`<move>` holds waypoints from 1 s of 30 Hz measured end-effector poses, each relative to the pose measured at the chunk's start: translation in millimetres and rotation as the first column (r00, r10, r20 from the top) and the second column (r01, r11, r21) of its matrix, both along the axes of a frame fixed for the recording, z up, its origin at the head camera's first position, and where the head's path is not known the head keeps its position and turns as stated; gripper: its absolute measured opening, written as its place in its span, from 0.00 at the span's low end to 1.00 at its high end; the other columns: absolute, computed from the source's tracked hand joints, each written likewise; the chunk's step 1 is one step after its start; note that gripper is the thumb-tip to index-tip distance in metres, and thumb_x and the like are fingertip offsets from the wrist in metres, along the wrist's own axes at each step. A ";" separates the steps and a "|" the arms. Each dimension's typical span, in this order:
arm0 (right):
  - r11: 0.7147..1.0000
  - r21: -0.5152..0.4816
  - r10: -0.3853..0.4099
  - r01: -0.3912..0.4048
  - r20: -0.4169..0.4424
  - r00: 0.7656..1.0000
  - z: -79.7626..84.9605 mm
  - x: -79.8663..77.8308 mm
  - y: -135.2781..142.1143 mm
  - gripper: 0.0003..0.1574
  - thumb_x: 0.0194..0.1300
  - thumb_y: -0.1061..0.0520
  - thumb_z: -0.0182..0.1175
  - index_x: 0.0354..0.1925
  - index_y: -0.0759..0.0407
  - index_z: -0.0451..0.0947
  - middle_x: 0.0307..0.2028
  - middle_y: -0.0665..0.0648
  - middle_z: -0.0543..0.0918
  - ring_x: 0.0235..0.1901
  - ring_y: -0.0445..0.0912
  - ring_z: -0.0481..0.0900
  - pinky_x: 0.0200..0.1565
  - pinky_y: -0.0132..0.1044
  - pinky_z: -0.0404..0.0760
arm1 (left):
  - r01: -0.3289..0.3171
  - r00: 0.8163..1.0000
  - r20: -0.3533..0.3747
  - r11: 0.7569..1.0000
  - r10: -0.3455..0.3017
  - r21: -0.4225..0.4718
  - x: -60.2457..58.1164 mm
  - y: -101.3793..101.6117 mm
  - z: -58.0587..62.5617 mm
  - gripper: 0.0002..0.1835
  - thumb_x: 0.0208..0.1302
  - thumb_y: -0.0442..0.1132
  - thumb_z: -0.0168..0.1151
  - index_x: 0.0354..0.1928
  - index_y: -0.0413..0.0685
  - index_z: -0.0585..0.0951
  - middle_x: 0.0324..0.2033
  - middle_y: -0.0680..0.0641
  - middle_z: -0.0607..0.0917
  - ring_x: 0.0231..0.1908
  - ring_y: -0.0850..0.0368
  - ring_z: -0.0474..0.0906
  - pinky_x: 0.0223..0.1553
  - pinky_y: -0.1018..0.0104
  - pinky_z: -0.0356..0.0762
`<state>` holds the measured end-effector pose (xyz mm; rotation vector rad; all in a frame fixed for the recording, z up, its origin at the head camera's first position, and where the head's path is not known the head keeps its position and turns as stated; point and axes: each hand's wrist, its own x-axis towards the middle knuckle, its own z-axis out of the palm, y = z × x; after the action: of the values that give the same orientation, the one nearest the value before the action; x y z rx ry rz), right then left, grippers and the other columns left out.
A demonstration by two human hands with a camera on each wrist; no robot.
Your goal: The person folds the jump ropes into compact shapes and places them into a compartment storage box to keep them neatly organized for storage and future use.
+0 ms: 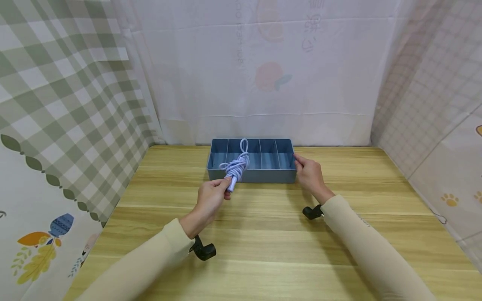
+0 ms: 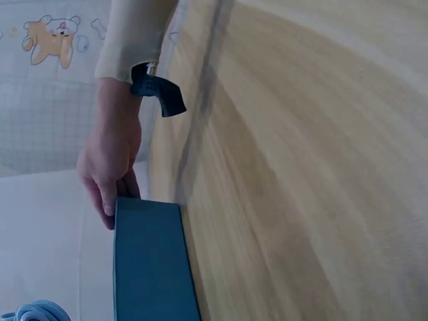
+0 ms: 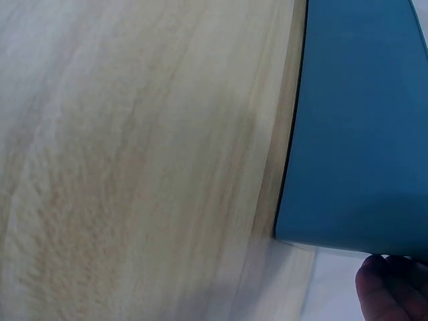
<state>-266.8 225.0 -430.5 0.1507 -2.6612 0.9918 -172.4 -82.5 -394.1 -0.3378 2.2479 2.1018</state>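
A bundle of pale lavender cord (image 1: 236, 167) is wound round its middle, with a loop standing up at the far end. My left hand (image 1: 211, 196) pinches its near end, so the bundle overlaps the front of a blue-grey divided box (image 1: 263, 176) in the head view. In the left wrist view, part of the cord (image 2: 41, 311) shows at the bottom corner. My right hand (image 1: 309, 172) grips the right end wall of the box at its rim, thumb inside the edge. The right wrist view shows these fingers (image 3: 384, 294) against the end of the box (image 3: 354, 134).
The box stands on a wood-grain table (image 1: 256, 242), near a white cloth (image 1: 211, 83) hung behind. Green checked cloth (image 1: 75, 83) hangs on the left, and a patterned white cloth (image 1: 444, 125) on the right. Each wrist carries a small black camera mount (image 1: 203, 251).
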 end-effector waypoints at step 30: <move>1.000 -0.020 -0.008 0.009 0.011 1.000 0.0 2.0 -0.1 0.22 0.79 0.62 0.52 0.66 0.67 0.75 0.61 0.68 0.79 0.50 0.58 0.84 0.38 0.44 0.82 | -0.095 0.995 0.015 0.995 0.096 -0.016 -58.5 7.4 16.5 0.17 0.73 0.46 0.64 0.48 0.37 0.87 0.33 0.40 0.85 0.22 0.60 0.80 0.25 0.71 0.78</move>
<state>-264.8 225.0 -430.5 0.1296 -2.6589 1.0195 -230.9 -75.1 -377.7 -0.4704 2.2836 2.1196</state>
